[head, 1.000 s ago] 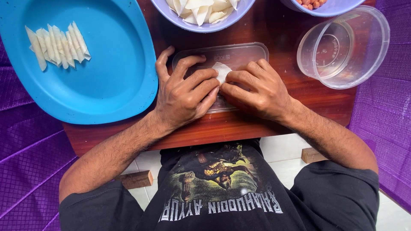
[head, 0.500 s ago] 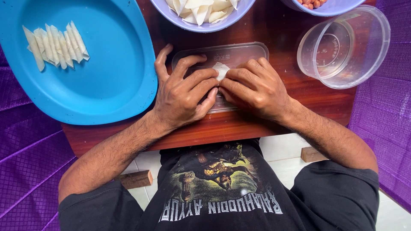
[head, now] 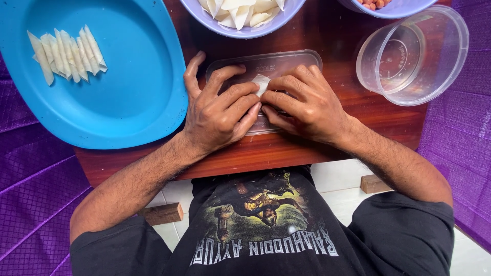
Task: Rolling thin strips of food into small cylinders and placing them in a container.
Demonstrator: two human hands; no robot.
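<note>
White and thin, a small wrapper is lying on a clear plastic lid that is sitting flat on the brown wooden table; both hands are pressing down on it, so only a corner is showing between the fingers. The left hand is lying with fingers curled close and thumb spread toward the blue plate; the right hand is meeting it fingertip to fingertip, fingers bent and pinching the wrapper's edge. The lid's near edge is lying close to the table's front edge, under the palms; its far edge is sitting just below a lilac bowl holding more white wrappers. The plate is overhanging the table's left edge, and a row of folded rolls is resting on its far side, well apart from the hands. A round clear tub is standing at the right, near the right wrist; bare wood is showing between tub and lid.
</note>
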